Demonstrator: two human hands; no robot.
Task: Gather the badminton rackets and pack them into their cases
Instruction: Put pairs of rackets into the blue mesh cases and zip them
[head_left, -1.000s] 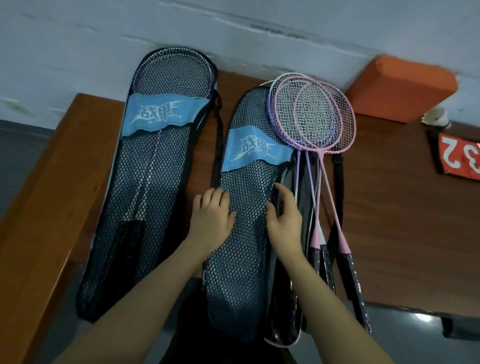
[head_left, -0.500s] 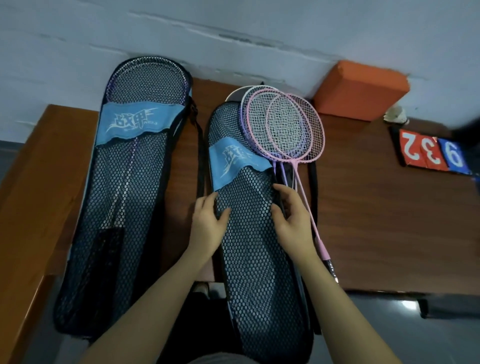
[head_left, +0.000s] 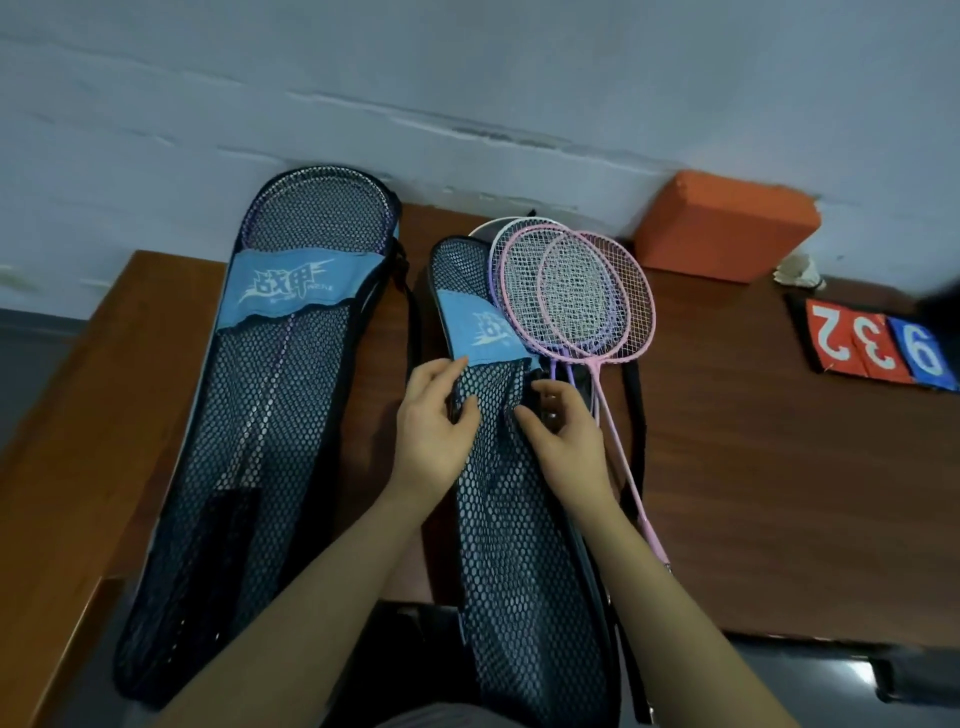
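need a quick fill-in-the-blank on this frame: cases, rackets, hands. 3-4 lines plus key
1. Both hands, left hand and right hand, grip the mesh of the ____ case.
2. The left case already holds a ____.
3. The loose pink rackets lie to the ____ of the gripped case.
4. The block by the wall is ____.

Missing words: right; racket; right; orange
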